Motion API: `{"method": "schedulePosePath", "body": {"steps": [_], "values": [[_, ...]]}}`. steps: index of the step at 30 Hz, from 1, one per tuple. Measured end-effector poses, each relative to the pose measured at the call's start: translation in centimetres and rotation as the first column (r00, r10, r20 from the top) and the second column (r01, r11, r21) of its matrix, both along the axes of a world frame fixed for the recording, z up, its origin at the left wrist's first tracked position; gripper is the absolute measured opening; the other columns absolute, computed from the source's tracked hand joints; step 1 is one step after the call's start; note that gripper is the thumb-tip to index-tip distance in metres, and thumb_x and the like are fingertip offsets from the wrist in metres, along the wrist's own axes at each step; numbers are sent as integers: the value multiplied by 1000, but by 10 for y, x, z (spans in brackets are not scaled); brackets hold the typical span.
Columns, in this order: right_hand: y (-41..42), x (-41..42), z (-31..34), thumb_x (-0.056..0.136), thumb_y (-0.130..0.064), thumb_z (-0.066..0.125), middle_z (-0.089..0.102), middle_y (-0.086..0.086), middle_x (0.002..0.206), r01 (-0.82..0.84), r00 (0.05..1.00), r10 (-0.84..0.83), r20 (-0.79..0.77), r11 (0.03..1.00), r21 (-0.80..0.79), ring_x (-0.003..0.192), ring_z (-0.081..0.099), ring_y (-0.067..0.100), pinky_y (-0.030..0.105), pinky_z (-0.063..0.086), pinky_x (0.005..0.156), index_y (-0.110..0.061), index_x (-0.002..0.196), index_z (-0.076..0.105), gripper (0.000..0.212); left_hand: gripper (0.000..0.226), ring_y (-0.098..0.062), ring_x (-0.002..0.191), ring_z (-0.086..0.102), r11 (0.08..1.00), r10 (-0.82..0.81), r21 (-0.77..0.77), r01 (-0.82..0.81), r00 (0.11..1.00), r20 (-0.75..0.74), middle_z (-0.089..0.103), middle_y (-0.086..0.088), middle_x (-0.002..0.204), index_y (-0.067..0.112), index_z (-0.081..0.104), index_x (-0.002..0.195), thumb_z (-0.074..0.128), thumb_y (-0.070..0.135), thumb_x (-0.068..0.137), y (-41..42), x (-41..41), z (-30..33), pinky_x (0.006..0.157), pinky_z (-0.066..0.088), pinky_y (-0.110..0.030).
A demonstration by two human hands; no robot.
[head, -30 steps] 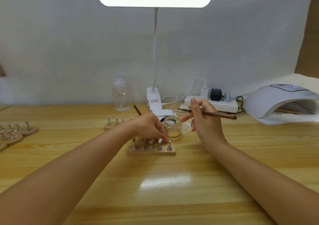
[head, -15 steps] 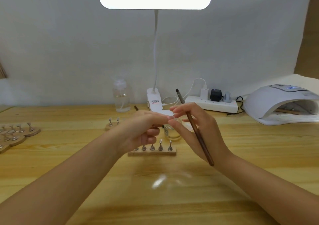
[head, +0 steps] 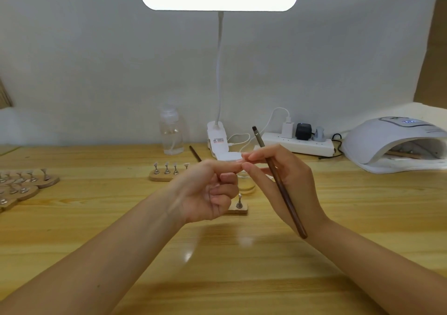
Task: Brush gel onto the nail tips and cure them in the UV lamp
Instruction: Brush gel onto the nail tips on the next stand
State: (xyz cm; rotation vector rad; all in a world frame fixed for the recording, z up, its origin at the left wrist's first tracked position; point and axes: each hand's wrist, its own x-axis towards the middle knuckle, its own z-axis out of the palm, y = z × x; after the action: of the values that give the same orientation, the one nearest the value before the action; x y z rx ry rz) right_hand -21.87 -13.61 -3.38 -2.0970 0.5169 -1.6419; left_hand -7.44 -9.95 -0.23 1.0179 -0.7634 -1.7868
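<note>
L hand (head: pixel 205 189) and R hand (head: pixel 285 181) met fingertip to fingertip above glass jar (head: pixel 246 186), apparently pinching a nail tip; too small to confirm. R also gripped brush (head: pixel 278 181), bristles up. Advice: steady wrists, flip brush before loading gel. UV lamp (head: pixel 396 143) far right of jar.

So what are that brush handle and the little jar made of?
The brush handle looks like dark lacquered wood: brown with a slight sheen, though coated plastic is possible. The jar, mostly hidden behind the hands, appears to be clear glass, see-through.
</note>
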Motion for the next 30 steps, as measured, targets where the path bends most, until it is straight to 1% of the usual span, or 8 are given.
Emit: {"method": "schedulePosePath", "body": {"steps": [5,8,10,12,16,19,23,30], "values": [[0,0,-1,81,-21,63,65,-7,88,19,1000,-20,-16,1000,-25,87,65,6,22,55,74,-23,90,56,12,11,-3,35,24,998,8,-57,-1,993,117,38,7,52,14,64,53,66,15,64,1,0,0,30,17,-11],[-4,-2,-5,82,-14,65,64,-4,89,36,998,-36,-57,999,-17,87,64,6,22,55,75,-23,90,56,15,5,-3,37,29,984,90,-177,-31,937,338,45,8,52,15,66,66,70,18,67,0,6,2,31,23,-13],[-9,-5,-7,81,-12,67,65,-6,89,55,992,-54,-111,998,7,86,63,4,20,53,77,-22,88,58,15,6,-4,44,39,940,222,-342,-9,778,588,52,12,55,20,70,80,71,19,74,-1,12,1,37,32,-14],[-14,-9,-10,80,-11,69,65,-7,87,73,976,-72,-205,997,-3,86,62,2,16,50,78,-15,87,62,11,16,0,56,49,865,368,-492,104,535,760,59,18,65,31,68,86,73,23,73,-2,18,-3,49,42,-13],[-19,-16,-16,79,-12,71,66,-6,83,61,921,-72,-384,997,-43,82,62,4,17,49,78,-11,85,64,9,35,-1,88,55,827,394,-457,326,242,886,60,18,87,38,56,86,79,42,60,-1,15,-18,81,46,-25],[-20,-17,-18,79,-16,71,66,-10,82,60,882,-92,-462,995,-84,81,62,4,26,50,75,-15,85,64,9,27,0,85,53,819,438,-443,364,102,893,57,20,77,39,59,78,76,51,60,-5,8,-26,80,40,-28],[-21,-17,-18,81,-23,69,61,-20,79,32,837,-86,-541,994,-109,78,60,3,29,50,72,-20,87,62,9,17,-2,71,49,807,478,-480,345,98,873,54,16,64,35,67,65,74,50,64,-9,6,-29,65,32,-25],[-22,-16,-18,82,-20,68,64,-10,83,3,822,-60,-567,995,-100,80,62,12,37,52,73,-16,89,62,10,14,1,58,46,787,504,-510,346,114,856,49,20,53,34,66,61,75,39,70,-12,6,-31,55,29,-21]]}}
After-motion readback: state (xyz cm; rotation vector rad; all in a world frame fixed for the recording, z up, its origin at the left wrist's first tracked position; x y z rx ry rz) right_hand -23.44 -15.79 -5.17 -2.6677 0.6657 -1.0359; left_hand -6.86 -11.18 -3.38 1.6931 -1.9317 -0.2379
